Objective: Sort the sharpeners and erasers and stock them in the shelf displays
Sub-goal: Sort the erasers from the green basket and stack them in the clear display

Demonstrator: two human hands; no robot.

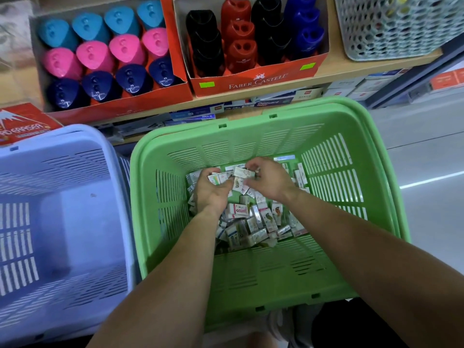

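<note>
Sharpeners (241,33) look stocked at 12 o'clock, but left hand (213,194) and right hand (270,182) both grip erasers (244,173) with green basket (288,113) nowhere near emptied.

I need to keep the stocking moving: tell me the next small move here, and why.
Probably slide the eraser pack pinched by the right hand onto the stack the left hand grips. Both hands are low in the green basket over the loose packs, so a fuller handful seems sensible before lifting out.
</note>
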